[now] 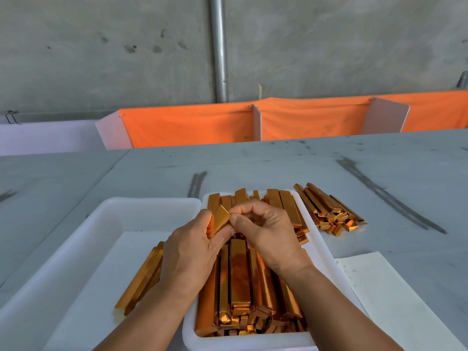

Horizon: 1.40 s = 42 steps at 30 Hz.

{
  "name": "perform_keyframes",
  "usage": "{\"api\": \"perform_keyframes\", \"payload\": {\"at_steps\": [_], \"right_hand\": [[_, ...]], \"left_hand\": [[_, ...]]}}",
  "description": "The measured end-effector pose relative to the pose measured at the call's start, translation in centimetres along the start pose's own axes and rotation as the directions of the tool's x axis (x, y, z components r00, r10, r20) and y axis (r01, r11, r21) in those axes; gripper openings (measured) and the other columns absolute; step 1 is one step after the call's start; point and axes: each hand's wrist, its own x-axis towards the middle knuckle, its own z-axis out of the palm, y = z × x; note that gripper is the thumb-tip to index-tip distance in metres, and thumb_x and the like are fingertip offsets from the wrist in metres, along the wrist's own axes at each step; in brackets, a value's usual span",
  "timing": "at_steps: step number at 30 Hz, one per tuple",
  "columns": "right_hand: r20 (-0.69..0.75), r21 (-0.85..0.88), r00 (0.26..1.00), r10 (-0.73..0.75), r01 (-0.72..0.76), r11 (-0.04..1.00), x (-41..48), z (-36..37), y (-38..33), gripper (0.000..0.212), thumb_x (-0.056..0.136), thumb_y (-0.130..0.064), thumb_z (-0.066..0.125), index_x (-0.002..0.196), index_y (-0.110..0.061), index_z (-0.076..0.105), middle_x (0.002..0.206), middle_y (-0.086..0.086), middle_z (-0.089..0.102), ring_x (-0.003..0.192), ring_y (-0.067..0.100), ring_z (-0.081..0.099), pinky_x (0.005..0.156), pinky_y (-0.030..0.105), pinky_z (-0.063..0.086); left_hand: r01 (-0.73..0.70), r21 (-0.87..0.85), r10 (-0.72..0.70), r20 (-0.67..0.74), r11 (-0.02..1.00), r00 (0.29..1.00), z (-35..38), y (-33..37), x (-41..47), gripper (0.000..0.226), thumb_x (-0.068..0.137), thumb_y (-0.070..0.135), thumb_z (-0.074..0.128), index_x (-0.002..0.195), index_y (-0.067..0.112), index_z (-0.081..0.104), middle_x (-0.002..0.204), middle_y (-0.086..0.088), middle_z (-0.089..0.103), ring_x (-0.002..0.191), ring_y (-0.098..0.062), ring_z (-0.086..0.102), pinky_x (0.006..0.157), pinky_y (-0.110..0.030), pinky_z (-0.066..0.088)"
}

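Grey table (pixel 253 168), two trays (pixel 141 202): left hand (pixel 192 249) and right hand (pixel 273 234) fingers (pixel 236 221) pinch one box (pixel 220 219).

Small manual packing workshop; shown by bare, stained concrete wall (pixel 101 59) with exposed metal pipe (pixel 220 46); long grey table (pixel 278 165) scuffed with dark streaks; row of work bays along its far edge, backed with orange cloth (pixel 192 127) and separated by white divider boards (pixel 257 124); batch quantities of identical gold foil boxes (pixel 239 272) packed in a white plastic tray (pixel 253 342); second tray (pixel 152 201) just beside it; loose pile (pixel 326 209) of the same stock on the table; sheet of paper (pixel 385 295) with handwritten tally figures.
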Motion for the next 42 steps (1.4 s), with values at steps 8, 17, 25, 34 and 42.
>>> {"api": "perform_keyframes", "payload": {"at_steps": [8, 17, 25, 34, 42], "right_hand": [[-0.033, -0.001, 0.998, 0.044, -0.044, 0.999, 0.0, 0.2, 0.3, 0.015, 0.091, -0.016, 0.069, 0.1, -0.026, 0.077, 0.093, -0.003, 0.077, 0.092, 0.012, 0.072, 0.085, 0.031, 0.058], [-0.075, -0.005, 0.996, 0.043, -0.044, 0.999, 0.3, 0.1, -0.1, 0.02, 0.095, -0.012, 0.064, 0.095, -0.028, 0.077, 0.092, -0.008, 0.077, 0.089, 0.008, 0.072, 0.079, 0.025, 0.059], [-0.05, 0.062, 0.998, 0.035, -0.032, 0.998, 0.2, -0.1, -0.5, 0.022, 0.097, -0.01, 0.06, 0.095, -0.027, 0.074, 0.08, -0.014, 0.073, 0.071, -0.002, 0.067, 0.058, 0.009, 0.049], [-0.055, 0.034, 0.992, 0.115, -0.113, 0.993, 0.4, -0.1, -0.4, 0.019, 0.097, -0.011, 0.059, 0.102, -0.027, 0.067, 0.072, -0.006, 0.066, 0.063, 0.007, 0.061, 0.045, 0.021, 0.046], [-0.189, 0.118, 0.922, 0.338, -0.32, 0.94, 0.6, -1.4, -1.4, 0.019, 0.098, -0.011, 0.053, 0.099, -0.021, 0.069, 0.065, 0.007, 0.064, 0.048, 0.013, 0.052, 0.045, 0.024, 0.044]], "left_hand": [[-0.04, 0.003, 0.04, -0.001, 0.999, 0.999, 0.1, 0.1, 0.0, 0.046, 0.077, 0.075, 0.038, 0.081, 0.03, 0.045, 0.052, 0.011, 0.038, 0.044, -0.005, 0.041, 0.046, -0.016, 0.028], [-0.007, -0.053, 0.007, 0.002, 0.999, 1.0, 0.1, 0.6, 0.0, 0.065, 0.075, 0.079, 0.037, 0.127, 0.04, 0.044, 0.07, 0.015, 0.056, 0.057, -0.003, 0.054, 0.054, -0.018, 0.041], [-0.062, -0.085, 0.064, 0.024, 0.994, 0.998, 0.0, 0.6, 0.0, 0.065, 0.087, 0.065, 0.035, 0.144, 0.035, 0.04, 0.096, 0.01, 0.062, 0.078, -0.007, 0.059, 0.065, -0.028, 0.053], [-0.073, -0.152, 0.066, -0.056, 0.986, 0.996, -0.1, 0.6, 0.1, 0.063, 0.087, 0.068, 0.041, 0.143, 0.039, 0.04, 0.115, 0.01, 0.063, 0.101, -0.001, 0.058, 0.078, -0.016, 0.047], [0.018, -0.23, -0.048, -0.126, 0.973, 0.991, -1.2, 0.7, 0.6, 0.065, 0.086, 0.066, 0.035, 0.142, 0.034, 0.042, 0.136, 0.005, 0.049, 0.124, -0.009, 0.047, 0.091, -0.028, 0.038]]}}
